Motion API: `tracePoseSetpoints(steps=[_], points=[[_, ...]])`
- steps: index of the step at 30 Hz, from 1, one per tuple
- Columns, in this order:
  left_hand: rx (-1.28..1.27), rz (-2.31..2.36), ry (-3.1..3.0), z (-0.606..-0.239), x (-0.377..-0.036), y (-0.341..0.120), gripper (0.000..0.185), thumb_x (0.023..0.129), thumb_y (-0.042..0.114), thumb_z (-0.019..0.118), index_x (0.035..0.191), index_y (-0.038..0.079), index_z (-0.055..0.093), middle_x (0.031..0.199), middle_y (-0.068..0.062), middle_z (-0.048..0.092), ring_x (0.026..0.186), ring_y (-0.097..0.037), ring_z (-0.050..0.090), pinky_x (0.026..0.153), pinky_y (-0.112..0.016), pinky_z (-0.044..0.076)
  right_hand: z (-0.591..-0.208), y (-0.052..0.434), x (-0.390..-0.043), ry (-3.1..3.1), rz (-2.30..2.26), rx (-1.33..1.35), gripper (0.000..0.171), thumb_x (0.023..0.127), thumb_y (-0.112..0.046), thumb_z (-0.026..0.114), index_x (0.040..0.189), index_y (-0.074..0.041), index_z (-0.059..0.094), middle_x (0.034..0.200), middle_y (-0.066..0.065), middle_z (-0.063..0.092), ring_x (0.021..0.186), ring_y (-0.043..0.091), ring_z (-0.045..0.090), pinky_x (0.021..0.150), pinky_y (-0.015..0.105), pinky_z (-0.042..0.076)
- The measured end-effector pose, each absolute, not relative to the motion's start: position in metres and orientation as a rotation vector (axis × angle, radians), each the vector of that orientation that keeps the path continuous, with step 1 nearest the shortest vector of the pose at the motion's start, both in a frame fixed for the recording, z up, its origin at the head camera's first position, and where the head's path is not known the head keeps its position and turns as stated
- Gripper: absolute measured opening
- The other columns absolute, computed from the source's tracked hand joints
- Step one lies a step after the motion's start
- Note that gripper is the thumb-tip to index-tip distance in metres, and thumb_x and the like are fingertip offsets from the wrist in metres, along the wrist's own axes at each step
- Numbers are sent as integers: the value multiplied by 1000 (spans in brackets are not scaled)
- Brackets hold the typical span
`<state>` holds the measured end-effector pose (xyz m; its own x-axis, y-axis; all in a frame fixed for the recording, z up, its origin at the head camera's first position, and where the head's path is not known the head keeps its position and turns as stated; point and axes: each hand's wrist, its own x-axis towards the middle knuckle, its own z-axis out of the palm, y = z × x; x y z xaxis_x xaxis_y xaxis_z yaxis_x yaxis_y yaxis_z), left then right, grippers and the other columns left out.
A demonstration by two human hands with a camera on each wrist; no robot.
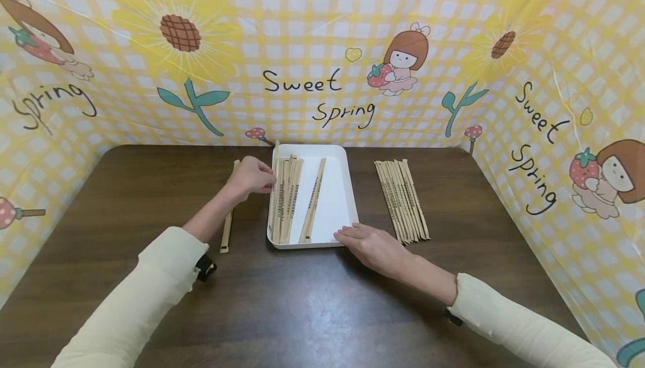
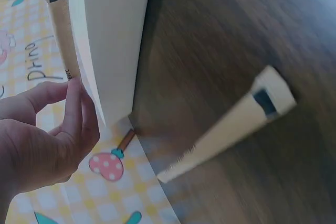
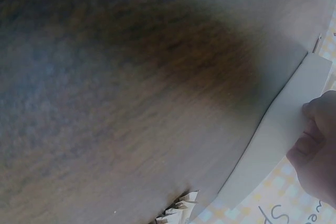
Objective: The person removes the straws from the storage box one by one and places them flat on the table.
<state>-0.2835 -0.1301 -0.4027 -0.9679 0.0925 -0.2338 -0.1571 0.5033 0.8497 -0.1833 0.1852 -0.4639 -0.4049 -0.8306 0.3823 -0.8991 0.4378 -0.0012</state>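
Brown paper sleeves [image 1: 284, 197] fill the white tray [image 1: 336, 189]; left hand [image 1: 252, 176] pinches one at its left wall, right hand [image 1: 370, 243] spread, steadying its near corner; releasing seems next.

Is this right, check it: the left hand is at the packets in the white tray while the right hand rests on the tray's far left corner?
Not quite. The right hand rests on the white tray's near right corner, as the head view shows. The left hand is at the packets.

"Sweet Spring" stands handwritten on the backdrop [image 1: 322, 49], centre and right; "Spring" alone at left. The sleeves' [image 1: 403, 200] print is unreadable.
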Motion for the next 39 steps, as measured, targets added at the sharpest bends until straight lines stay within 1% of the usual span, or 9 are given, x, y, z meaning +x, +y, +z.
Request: tracePoseSetpoints(steps=[2, 7, 10, 15, 17, 22, 28, 35, 39], points=[[-75, 1452, 2492, -401, -281, -137, 32, 89, 0, 61, 116, -16, 63, 117, -31, 61, 81, -21, 70, 75, -26, 60, -464, 185, -183, -2372, 294, 1479, 29, 87, 1, 72, 117, 1, 71, 113, 12, 72, 109, 23, 67, 102, 39, 49], [-121, 1426, 2502, -402, -278, -155, 32, 87, 1, 62, 115, -16, 63, 114, -30, 61, 74, -15, 70, 76, -28, 60, -464, 185, -183, -2372, 291, 1474, 30, 87, 1, 73, 116, 0, 71, 113, 12, 72, 109, 23, 67, 101, 39, 49], [-119, 1406, 2503, -405, -274, -166, 33, 88, 0, 62, 116, -17, 62, 115, -31, 61, 72, -13, 69, 77, -29, 60, -465, 185, -184, -2372, 294, 1471, 31, 86, 2, 73, 117, 1, 71, 113, 12, 72, 109, 23, 67, 101, 39, 50], [-111, 1379, 2506, -412, -270, -181, 29, 90, 0, 63, 114, -17, 62, 112, -30, 61, 71, -11, 68, 73, -26, 60, -466, 185, -183, -2384, 289, 1465, 31, 87, 0, 73, 117, 1, 71, 114, 12, 71, 110, 23, 67, 102, 39, 49], [-109, 1376, 2506, -414, -269, -187, 29, 91, -1, 63, 114, -18, 62, 111, -30, 61, 71, -11, 68, 72, -25, 60, -466, 185, -183, -2385, 284, 1463, 31, 87, 1, 73, 117, 0, 71, 114, 12, 71, 110, 23, 67, 102, 39, 49], [-130, 1369, 2498, -418, -266, -201, 31, 92, 0, 63, 116, -19, 60, 109, -30, 62, 72, -13, 69, 74, -28, 60, -465, 185, -183, -2383, 278, 1462, 30, 87, 1, 73, 117, 0, 71, 114, 12, 72, 110, 23, 67, 101, 38, 49], [-151, 1328, 2517, -421, -262, -214, 28, 92, 1, 64, 111, -19, 62, 101, -25, 64, 71, -14, 69, 71, -26, 60, -464, 186, -182, -2393, 289, 1466, 30, 88, 0, 72, 118, 0, 71, 114, 12, 72, 110, 23, 67, 101, 39, 49], [-155, 1308, 2534, -428, -261, -222, 28, 90, 0, 65, 111, -19, 61, 110, -31, 59, 72, -13, 69, 71, -26, 60, -464, 185, -182, -2387, 296, 1471, 30, 87, 1, 72, 117, 1, 71, 114, 12, 72, 110, 23, 67, 101, 39, 49], [-151, 1290, 2554, -432, -260, -224, 26, 88, -1, 66, 108, -18, 62, 111, -33, 59, 71, -14, 69, 69, -25, 60, -463, 185, -182, -2386, 282, 1470, 31, 87, 1, 73, 117, 1, 71, 114, 12, 72, 110, 22, 67, 101, 39, 49]])
